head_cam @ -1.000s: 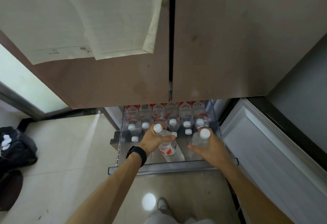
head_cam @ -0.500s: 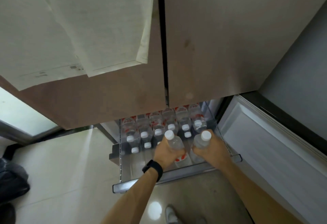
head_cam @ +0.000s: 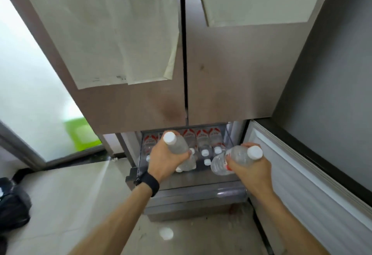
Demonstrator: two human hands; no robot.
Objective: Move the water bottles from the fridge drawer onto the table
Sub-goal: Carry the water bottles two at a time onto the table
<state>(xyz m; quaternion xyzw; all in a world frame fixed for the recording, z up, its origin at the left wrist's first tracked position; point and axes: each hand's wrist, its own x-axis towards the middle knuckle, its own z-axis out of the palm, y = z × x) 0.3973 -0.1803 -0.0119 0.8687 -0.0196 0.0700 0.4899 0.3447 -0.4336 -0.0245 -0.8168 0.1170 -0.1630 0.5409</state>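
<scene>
My left hand [head_cam: 164, 160] grips a clear water bottle [head_cam: 179, 147] with a white cap, held above the open fridge drawer [head_cam: 193, 192]. In my right hand [head_cam: 252, 169] is a second clear bottle [head_cam: 236, 158], tilted with its cap to the right. Both bottles are lifted clear of the drawer. Several more bottles with red labels [head_cam: 203, 140] stand in rows at the back of the drawer, partly hidden by my hands. No table is in view.
The closed upper fridge doors [head_cam: 221, 73] with taped paper sheets [head_cam: 112, 33] loom right above the drawer. An open white lower door [head_cam: 302, 184] stands at the right. A black bag [head_cam: 12, 204] lies on the tiled floor at the left.
Both hands have lifted their bottles up out of the drawer and toward me. The right bottle has tipped sideways. The view has risen and shifted left.
</scene>
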